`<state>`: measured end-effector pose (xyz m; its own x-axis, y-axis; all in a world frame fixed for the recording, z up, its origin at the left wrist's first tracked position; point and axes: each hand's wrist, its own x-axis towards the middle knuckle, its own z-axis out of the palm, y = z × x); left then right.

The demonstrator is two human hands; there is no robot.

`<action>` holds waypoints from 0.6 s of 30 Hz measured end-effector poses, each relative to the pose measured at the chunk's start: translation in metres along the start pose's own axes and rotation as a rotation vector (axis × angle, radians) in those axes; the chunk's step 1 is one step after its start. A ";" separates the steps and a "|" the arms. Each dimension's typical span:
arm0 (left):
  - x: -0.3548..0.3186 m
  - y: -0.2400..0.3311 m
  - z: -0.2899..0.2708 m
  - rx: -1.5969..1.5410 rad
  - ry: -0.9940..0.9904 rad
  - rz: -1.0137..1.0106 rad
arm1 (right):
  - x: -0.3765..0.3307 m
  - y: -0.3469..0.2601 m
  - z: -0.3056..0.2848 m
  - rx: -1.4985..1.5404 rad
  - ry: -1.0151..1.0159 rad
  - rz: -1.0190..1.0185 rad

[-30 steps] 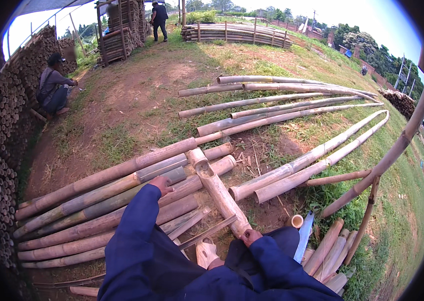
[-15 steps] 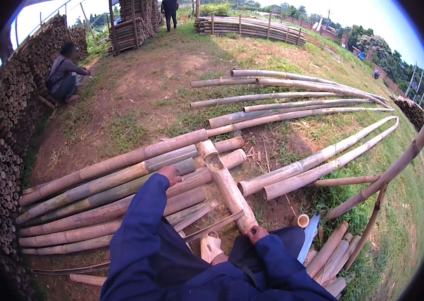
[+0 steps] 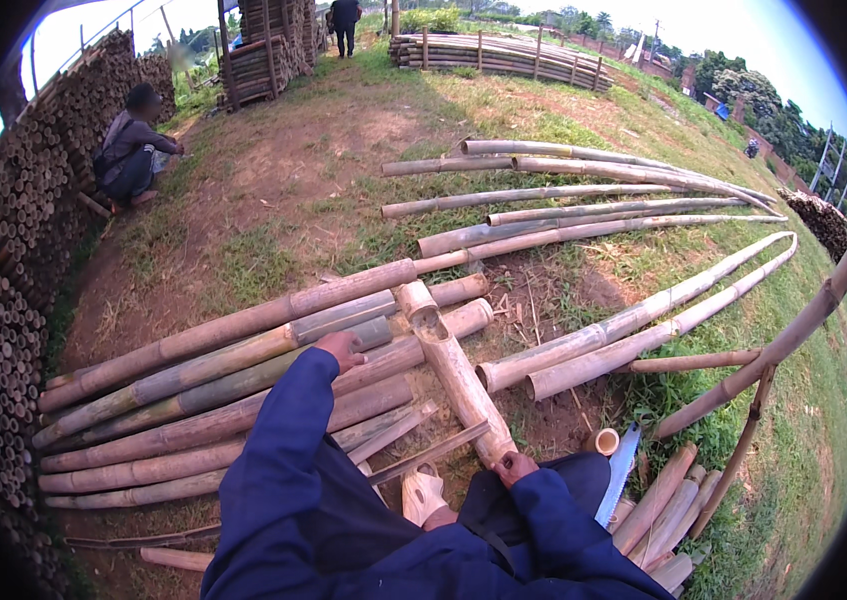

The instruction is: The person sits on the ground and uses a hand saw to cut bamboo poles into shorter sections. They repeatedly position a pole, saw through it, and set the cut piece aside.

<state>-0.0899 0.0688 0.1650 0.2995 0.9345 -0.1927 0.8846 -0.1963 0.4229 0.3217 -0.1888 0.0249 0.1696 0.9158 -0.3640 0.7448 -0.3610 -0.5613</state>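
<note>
My left hand [image 3: 341, 350] rests on the bamboo poles [image 3: 228, 392] that lie side by side to my left. Its fingers are spread a little and hold nothing. With my right hand [image 3: 515, 468] I grip the near end of a short, pale bamboo piece [image 3: 458, 385]. That piece lies across the poles' right ends, and an opening is cut in its top near the far end. A thin bamboo strip [image 3: 433, 450] crosses close to its near end. Below the strip, a pale cut bamboo section [image 3: 423, 492] sits by my foot.
To my right are a handsaw [image 3: 619, 474], a short bamboo ring [image 3: 602, 441] and several cut pieces [image 3: 658, 510]. Long poles [image 3: 633, 325] stretch away beyond. A slanting bamboo post [image 3: 773, 350] stands at right. A person [image 3: 128, 155] crouches by the stacked bamboo [image 3: 13, 210] at left.
My hands and the bamboo stay in place. Far back, the standing person has shifted slightly to the right.
</note>
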 end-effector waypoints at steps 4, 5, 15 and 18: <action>0.004 0.001 0.003 -0.016 -0.006 0.020 | 0.000 0.006 0.001 -0.034 0.059 -0.034; 0.004 -0.001 0.004 -0.014 -0.001 0.016 | -0.001 0.005 0.001 -0.039 0.067 -0.044; 0.000 0.002 0.002 -0.001 -0.016 0.012 | 0.000 0.004 0.000 -0.002 0.044 -0.022; -0.002 -0.001 0.003 0.013 -0.009 0.007 | 0.001 -0.001 0.000 -0.007 0.030 0.010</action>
<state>-0.0899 0.0665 0.1627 0.3090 0.9303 -0.1979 0.8871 -0.2068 0.4127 0.3209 -0.1872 0.0253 0.1964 0.9171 -0.3468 0.7472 -0.3691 -0.5527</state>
